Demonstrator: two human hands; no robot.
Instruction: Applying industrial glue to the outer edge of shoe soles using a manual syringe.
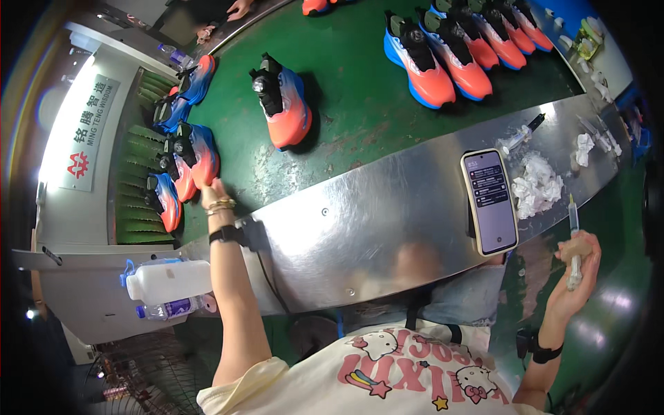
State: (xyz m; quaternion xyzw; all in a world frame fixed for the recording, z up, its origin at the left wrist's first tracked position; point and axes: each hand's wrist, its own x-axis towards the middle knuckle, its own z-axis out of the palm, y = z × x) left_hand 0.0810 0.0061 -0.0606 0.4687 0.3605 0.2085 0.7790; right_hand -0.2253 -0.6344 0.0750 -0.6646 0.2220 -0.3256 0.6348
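We see the left hand [213, 194] stretched out to a blue and orange shoe [197, 158] at the left end of the green belt [360, 104]; its fingers lie against the shoe's heel, but we cannot tell whether they grip. The right hand [577, 261] is curled shut around a syringe [574, 238] held upright, its tip rising above the fingers, right of the phone [490, 201] on the metal shelf [366, 228].

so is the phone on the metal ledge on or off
On. The phone lies flat, face up on the metal ledge, and its screen is lit, showing rows of dark blocks with text.
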